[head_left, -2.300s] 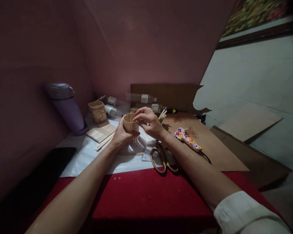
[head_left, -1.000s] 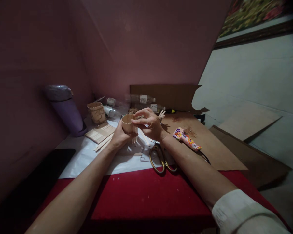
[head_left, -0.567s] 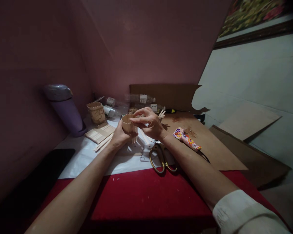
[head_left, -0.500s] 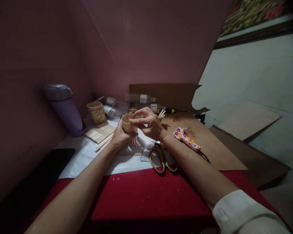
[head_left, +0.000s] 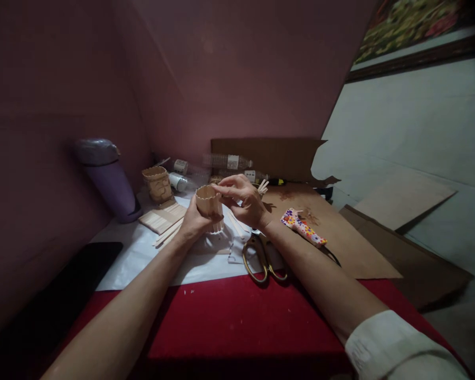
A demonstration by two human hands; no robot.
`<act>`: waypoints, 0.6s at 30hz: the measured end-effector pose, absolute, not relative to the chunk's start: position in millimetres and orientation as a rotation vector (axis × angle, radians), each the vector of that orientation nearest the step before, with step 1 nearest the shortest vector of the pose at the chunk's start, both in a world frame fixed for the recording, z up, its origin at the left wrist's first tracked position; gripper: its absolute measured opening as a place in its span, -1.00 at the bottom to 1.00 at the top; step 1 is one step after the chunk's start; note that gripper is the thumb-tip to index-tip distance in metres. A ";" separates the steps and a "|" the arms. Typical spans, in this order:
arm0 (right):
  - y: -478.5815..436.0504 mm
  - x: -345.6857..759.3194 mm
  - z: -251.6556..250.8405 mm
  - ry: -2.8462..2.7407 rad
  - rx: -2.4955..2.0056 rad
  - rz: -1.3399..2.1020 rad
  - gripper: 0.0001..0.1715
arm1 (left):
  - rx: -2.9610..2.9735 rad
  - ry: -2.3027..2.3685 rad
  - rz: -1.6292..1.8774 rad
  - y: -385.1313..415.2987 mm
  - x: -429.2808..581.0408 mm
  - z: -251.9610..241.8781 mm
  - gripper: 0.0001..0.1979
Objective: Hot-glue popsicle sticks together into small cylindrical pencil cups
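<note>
A small round cup of upright craft sticks [head_left: 208,198] is held above the white sheet, its scalloped rim facing up. My left hand [head_left: 195,221] wraps round its left side, thumb toward me. At the right of the rim, my right hand [head_left: 243,200] has thumb and forefinger pinched on the edge; the exact contact is partly hidden by the fingers. Left of the hands lie a bundle of craft sticks [head_left: 164,217] and a few loose ones. Behind it stands a finished-looking stick cup [head_left: 157,183] with a raised pattern. Scissors [head_left: 261,261] with gold handles lie by my right forearm.
A flower-patterned glue gun [head_left: 304,227] lies on brown cardboard [head_left: 352,253] at right. Clear plastic bottles [head_left: 233,161] lie at the back before upright cardboard [head_left: 281,153]. A purple tumbler [head_left: 113,184] stands at left; a dark flat object [head_left: 91,264] lies nearer.
The stick cup has turned a little in my hands, and more of its right side shows. My right fingers have shifted slightly up and right along the rim.
</note>
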State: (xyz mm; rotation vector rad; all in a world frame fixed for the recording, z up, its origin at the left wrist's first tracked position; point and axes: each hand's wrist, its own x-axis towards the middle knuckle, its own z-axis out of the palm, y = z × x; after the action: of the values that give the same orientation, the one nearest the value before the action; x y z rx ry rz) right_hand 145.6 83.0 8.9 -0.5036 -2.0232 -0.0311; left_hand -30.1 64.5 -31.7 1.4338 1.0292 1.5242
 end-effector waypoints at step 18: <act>67.9 129.1 -3.0 -2.118 -0.524 0.194 -0.38 | 0.934 0.718 1.544 44.7 -22.7 -8.3 -0.39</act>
State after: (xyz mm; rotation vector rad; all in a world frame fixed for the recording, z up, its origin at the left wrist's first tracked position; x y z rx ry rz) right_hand 129.1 67.9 -3.0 -0.5240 -2.1181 0.1935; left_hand -22.7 44.7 -8.3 0.9336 0.7176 1.5440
